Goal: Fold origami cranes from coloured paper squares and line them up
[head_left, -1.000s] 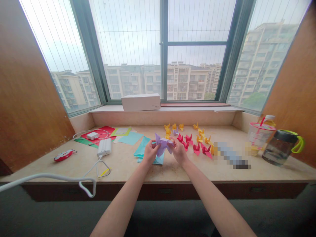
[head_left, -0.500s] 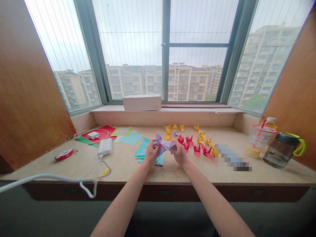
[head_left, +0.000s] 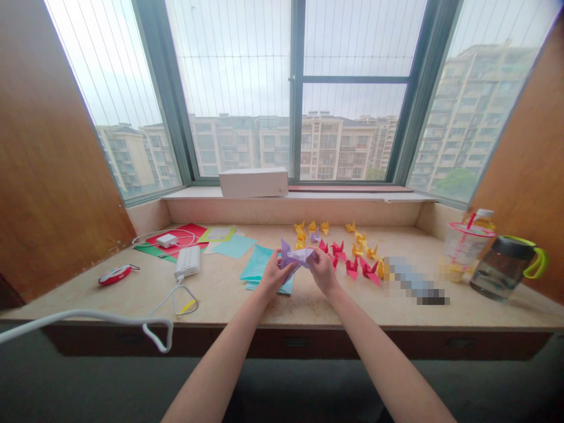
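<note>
Near the centre of the frame, a lavender origami bird point(head_left: 299, 257) was held above the counter point(head_left: 229, 311), the left hand point(head_left: 270, 278) pinching its left side and the right hand point(head_left: 324, 274) gripping its right end. Uneven pulling between those pinches could have torn the thin paper at a crease, and too hard a squeeze could have crushed its folds. Just right of centre, red origami birds point(head_left: 351, 269) stood close to the right hand; a sideways sweep might have toppled them. Turquoise paper point(head_left: 255, 265) lay partly behind the left hand, where a lowered wrist could have creased it.
</note>
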